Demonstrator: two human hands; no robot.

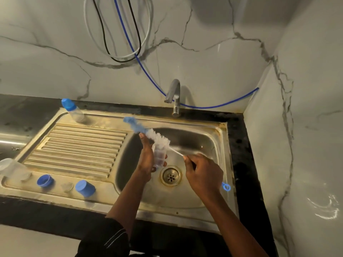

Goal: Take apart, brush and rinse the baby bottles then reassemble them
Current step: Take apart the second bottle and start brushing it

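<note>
Just over the steel sink [204, 205] basin, the left hand [146, 161] is gripping an uncapped clear bottle body [160, 158] with curled fingers, while the right hand [204, 175] is pinching the wire handle of a bottle brush [157, 138], its white-and-blue bristles lying across the bottle's mouth.

No readable text, brand, number or sign, nothing legible on the clear bottle [159, 157], capped bottle [73, 113], blue cap [85, 188], blue ring [45, 180], bottle brush [148, 133], steel sink [204, 207], marble wall [213, 58]
</note>
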